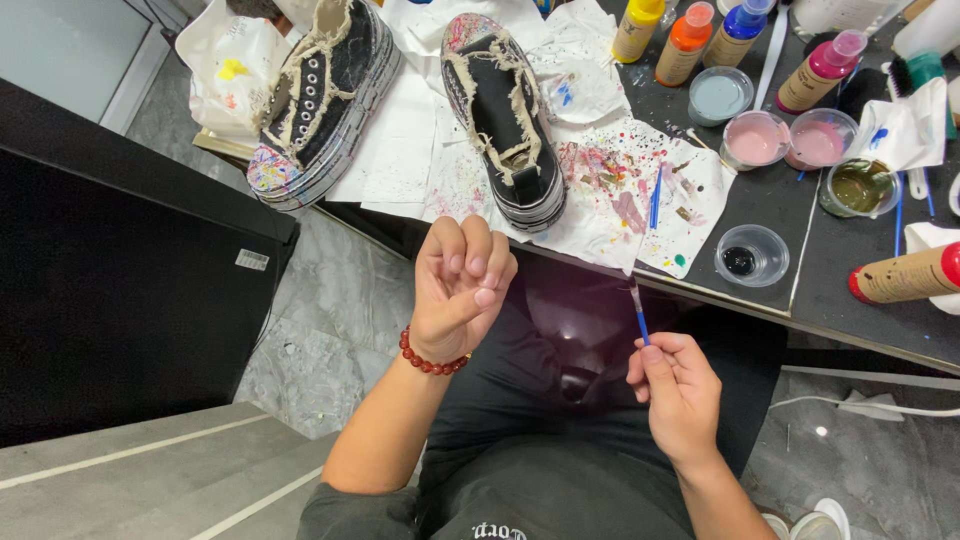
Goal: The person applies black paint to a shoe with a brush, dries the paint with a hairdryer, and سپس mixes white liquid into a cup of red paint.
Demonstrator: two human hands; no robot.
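Note:
My right hand (pixel 675 392) grips a thin blue-handled paintbrush (pixel 638 312), bristles pointing up toward the table edge. My left hand (pixel 458 285), with a red bead bracelet at the wrist, is raised in front of me with its fingers curled in and nothing in it. Two black high-top shoes with frayed cream trim and paint-speckled soles lie on white paper on the table: the left shoe (pixel 320 95) and the right shoe (pixel 508 120), just beyond my left hand.
Paint-spattered paper towels (pixel 620 200) cover the table edge. Small cups of pink, grey, olive and black paint (pixel 752 255) and several paint bottles (pixel 686 42) stand on the dark tabletop (pixel 760 205). A black cabinet (pixel 110 280) stands at left.

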